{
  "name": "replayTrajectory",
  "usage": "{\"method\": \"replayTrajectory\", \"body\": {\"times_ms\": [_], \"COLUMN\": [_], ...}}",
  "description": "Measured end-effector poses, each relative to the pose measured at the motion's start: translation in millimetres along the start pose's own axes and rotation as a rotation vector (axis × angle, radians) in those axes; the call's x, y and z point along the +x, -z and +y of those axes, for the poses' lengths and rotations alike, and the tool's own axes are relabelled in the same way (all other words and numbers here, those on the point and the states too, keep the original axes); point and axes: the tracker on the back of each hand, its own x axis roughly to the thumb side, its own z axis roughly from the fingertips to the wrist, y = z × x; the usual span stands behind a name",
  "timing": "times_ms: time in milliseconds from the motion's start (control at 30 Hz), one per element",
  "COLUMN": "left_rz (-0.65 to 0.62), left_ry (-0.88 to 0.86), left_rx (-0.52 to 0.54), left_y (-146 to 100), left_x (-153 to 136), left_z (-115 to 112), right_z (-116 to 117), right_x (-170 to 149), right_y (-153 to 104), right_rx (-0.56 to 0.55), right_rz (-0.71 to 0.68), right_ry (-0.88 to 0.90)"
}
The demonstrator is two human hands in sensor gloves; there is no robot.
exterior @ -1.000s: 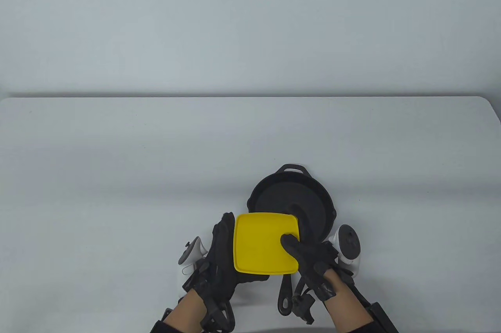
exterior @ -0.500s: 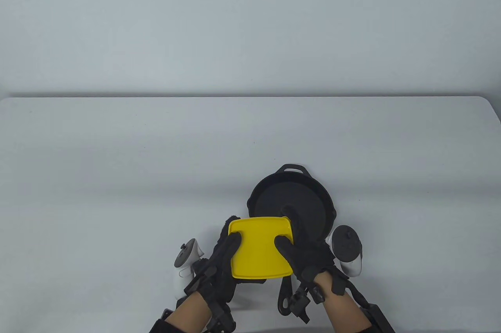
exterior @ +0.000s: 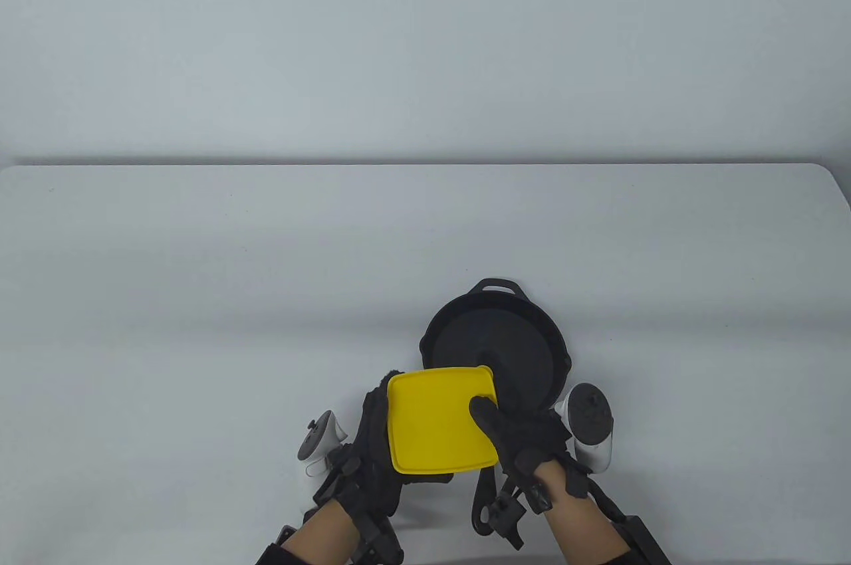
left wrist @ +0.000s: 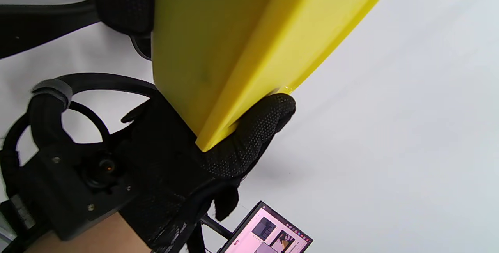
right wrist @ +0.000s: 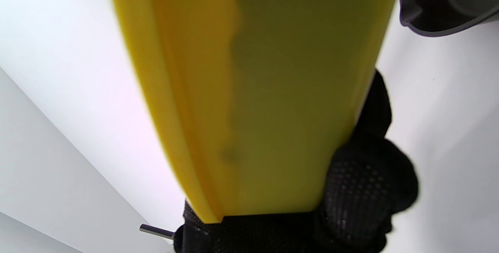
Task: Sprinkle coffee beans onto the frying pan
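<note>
White table (exterior: 199, 299) fills our frame; low at centre, we grip the yellow lidded container (exterior: 440, 420) with both hands, left hand (exterior: 371, 452) curled around its left edge, right hand (exterior: 525, 442) thumb pressed on the lid. Just above it, the black frying pan (exterior: 495, 339) sits; beans are hidden.

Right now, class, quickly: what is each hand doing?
Left hand: grips the yellow container at its left edge.
Right hand: grips the same container at its right side, thumb on top.
</note>
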Motion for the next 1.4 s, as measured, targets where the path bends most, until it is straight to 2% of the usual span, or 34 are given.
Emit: {"method": "replayTrajectory", "body": {"times_ms": [167, 500, 633, 767, 833, 1000, 1100, 1200, 1300, 1400], "left_rz": [-0.025, 0.016, 0.031, 0.040, 0.050, 0.069, 0.068, 0.060, 0.033, 0.019], "left_ry": [-0.009, -0.033, -0.067, -0.078, -0.095, -0.060, 0.014, 0.116, 0.116, 0.123], "left_rx": [-0.019, 0.016, 0.016, 0.000, -0.004, -0.033, 0.013, 0.082, 0.145, 0.206], "left_y": [-1, -4, -3, -2, -2, 1, 0, -3, -4, -6], "left_x": [3, 1, -3, -3, -4, -2, 2, 6, 9, 11], "left_z": [-4, -3, -1, -2, -2, 0, 2, 4, 11, 18], "right_z": [1, 2, 1, 1, 3, 0, -3, -11, -37, -69], "right_x": [2, 9, 8, 5, 4, 2, -2, -2, 10, 24], "right_y": [1, -2, -1, -1, 0, 0, 0, 0, -3, -15], "right_rx": [0.045, -0.012, -0.003, -0.003, 0.036, -0.001, -0.028, -0.063, -0.189, -0.341], "right_rz": [-0.077, -0.135, -0.116, -0.111, -0.123, -0.098, -0.064, -0.079, -0.170, -0.164], "right_ry": [0.043, -0.001, -0.034, 0.036, 0.114, 0.116, 0.155, 0.247, 0.380, 0.315]}}
